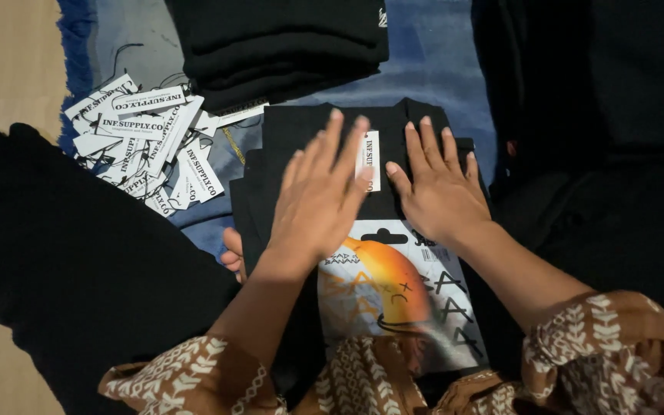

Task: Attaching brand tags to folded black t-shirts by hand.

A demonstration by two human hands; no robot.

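Black folded garment (301, 131), white label, hands (320, 196) (436, 188) flat on top.

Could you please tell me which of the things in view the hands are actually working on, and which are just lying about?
In hand:
- left hand and right hand, pressed flat on the folded black garment
- white tag on that garment
- printed orange-and-grey package beneath it

Lying about:
- pile of white hang tags
- stack of folded black garments
- blue cloth underneath

Folded black garment (301, 131) with white tag, flat atop grey-and-orange printed card (416, 300), on blue rug.
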